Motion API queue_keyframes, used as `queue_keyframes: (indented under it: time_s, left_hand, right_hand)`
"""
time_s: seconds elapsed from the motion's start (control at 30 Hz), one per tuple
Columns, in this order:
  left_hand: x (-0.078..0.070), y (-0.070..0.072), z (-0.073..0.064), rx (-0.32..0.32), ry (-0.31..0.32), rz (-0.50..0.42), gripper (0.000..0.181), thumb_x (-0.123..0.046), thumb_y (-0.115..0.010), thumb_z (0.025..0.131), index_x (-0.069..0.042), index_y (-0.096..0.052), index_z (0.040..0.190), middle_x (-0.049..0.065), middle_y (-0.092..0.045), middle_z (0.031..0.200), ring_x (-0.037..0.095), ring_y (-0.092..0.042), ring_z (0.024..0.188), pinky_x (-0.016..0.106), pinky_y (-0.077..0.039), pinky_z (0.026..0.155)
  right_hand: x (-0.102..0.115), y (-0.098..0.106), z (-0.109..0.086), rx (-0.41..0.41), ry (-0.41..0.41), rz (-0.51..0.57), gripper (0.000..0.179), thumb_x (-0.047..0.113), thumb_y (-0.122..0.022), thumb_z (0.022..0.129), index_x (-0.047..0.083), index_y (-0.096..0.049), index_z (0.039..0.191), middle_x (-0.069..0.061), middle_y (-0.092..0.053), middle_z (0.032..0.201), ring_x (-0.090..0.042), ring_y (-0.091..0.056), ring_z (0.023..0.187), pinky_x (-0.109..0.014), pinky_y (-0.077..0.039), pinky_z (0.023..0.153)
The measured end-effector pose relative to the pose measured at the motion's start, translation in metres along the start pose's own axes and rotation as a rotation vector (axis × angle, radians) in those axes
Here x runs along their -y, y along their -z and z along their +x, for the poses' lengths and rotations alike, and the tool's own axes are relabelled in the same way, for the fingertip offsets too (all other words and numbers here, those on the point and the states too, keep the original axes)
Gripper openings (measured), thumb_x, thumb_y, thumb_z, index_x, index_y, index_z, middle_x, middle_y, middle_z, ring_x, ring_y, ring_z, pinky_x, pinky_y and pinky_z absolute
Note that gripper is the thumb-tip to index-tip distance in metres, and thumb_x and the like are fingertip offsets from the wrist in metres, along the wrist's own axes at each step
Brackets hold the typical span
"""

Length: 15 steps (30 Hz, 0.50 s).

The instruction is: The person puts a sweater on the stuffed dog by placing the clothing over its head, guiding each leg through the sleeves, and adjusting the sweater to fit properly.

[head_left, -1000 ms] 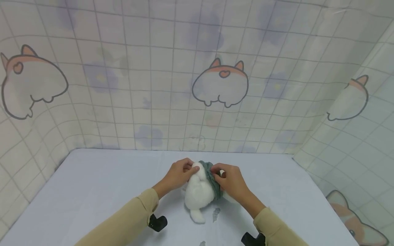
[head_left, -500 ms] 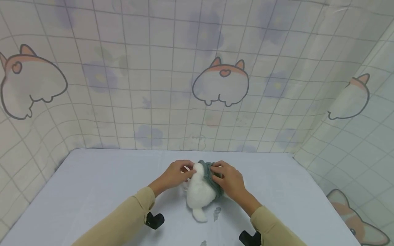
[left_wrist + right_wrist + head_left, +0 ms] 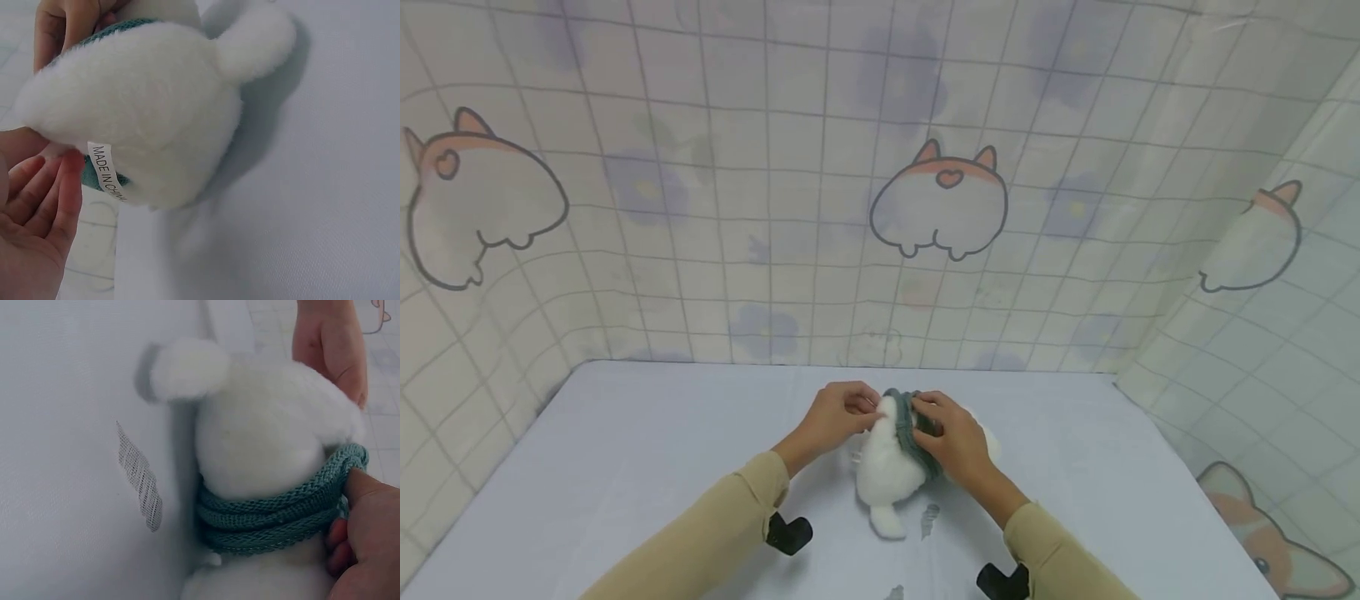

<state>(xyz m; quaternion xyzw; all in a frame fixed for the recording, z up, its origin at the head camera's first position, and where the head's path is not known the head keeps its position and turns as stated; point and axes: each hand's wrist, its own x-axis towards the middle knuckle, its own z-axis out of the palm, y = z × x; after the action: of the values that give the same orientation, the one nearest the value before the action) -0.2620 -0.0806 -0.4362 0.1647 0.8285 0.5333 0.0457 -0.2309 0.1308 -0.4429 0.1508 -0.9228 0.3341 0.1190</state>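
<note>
A white plush toy (image 3: 887, 475) lies on the table, a bunched green knitted garment (image 3: 269, 519) wrapped around its middle. With thumb and fingers my left hand (image 3: 835, 417) pinches the tip of one of the toy's limbs; in the left wrist view that fur (image 3: 150, 94) narrows to a point at the fingertips. Just beside those fingers hangs a white label (image 3: 105, 169) reading "MADE IN CHINA". On the other side, my right hand (image 3: 958, 437) grips the knit's upper edge, its thumb tucked into the fabric. The toy's far end is partly hidden behind the right hand.
A white cloth covers the table (image 3: 685, 433). Grey leaf-like marks (image 3: 140, 481) show on it near the toy. Behind stands a tiled-pattern curtain (image 3: 812, 208) with cartoon corgis. Black wrist devices (image 3: 788, 533) hang below both sleeves.
The right hand has shifted slightly left along the knit, and more of the toy's white far end shows beyond it. The left hand stays at the limb's tip.
</note>
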Motion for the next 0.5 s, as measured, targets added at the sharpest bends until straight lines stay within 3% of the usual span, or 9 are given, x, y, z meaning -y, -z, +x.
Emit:
queue_keyframes:
  time_s: [0.37, 0.5]
  left_hand:
    - [0.004, -0.007, 0.006, 0.119, 0.059, -0.07, 0.025, -0.027, -0.061, 0.095, -0.01, -0.074, 0.108, 0.006, -0.072, 0.108, 0.011, -0.065, 0.088, 0.03, -0.056, 0.075]
    - [0.0, -0.011, 0.008, 0.129, 0.063, -0.02, 0.036, -0.042, -0.057, 0.096, -0.014, -0.074, 0.111, 0.002, -0.072, 0.11, 0.01, -0.063, 0.092, 0.028, -0.054, 0.077]
  right_hand:
    - [-0.002, -0.001, 0.001, 0.02, 0.002, 0.037, 0.046, 0.015, -0.076, 0.082, 0.012, -0.064, 0.127, 0.0, -0.063, 0.128, -0.002, -0.045, 0.065, -0.018, -0.04, 0.056]
    - [-0.002, 0.0, 0.003, 0.049, 0.027, 0.025, 0.048, 0.014, -0.074, 0.084, 0.011, -0.062, 0.13, -0.001, -0.061, 0.132, -0.001, -0.045, 0.065, -0.019, -0.04, 0.057]
